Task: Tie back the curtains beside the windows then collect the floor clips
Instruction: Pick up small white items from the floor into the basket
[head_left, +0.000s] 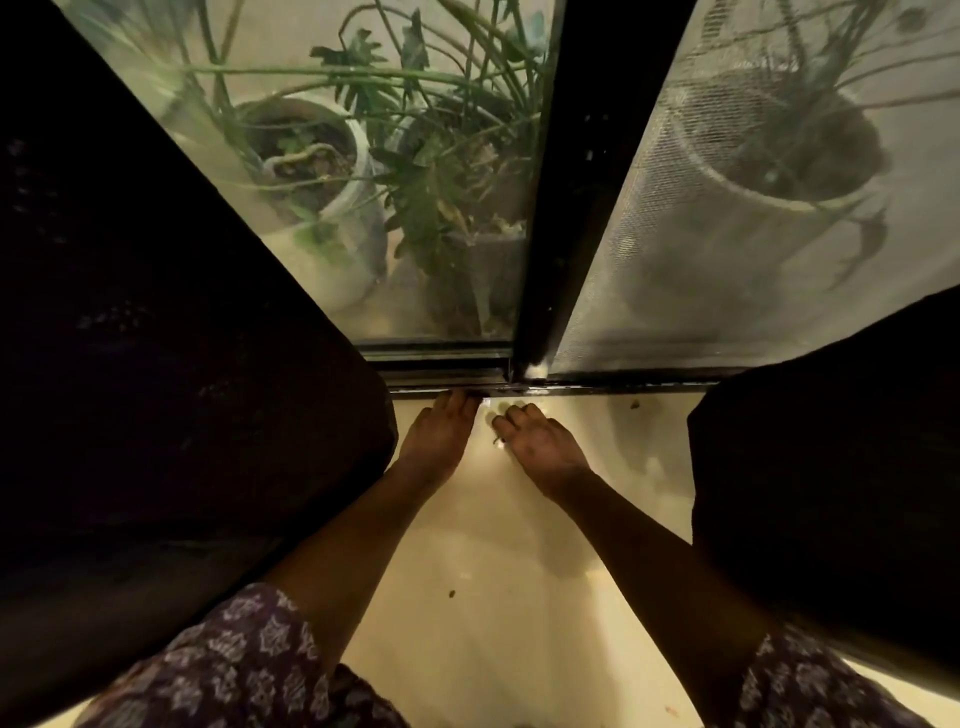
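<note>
Purple floral-print sleeves (244, 670) lead to a left hand (436, 441) lying flat, fingers straight, and a right hand (540, 447) curled over small pale clips (491, 415) on glossy cream floor (493, 571) by the black window track (571, 387), between dark curtains (156, 364).

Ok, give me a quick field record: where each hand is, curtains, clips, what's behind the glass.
left hand: on floor by the window track, fingers extended
right hand: fingers curled over small pale clips, grip unclear
curtains: dark curtain left, dark curtain right, pulled aside
outside: potted plants behind the glass
floor: pale, few specks
</note>
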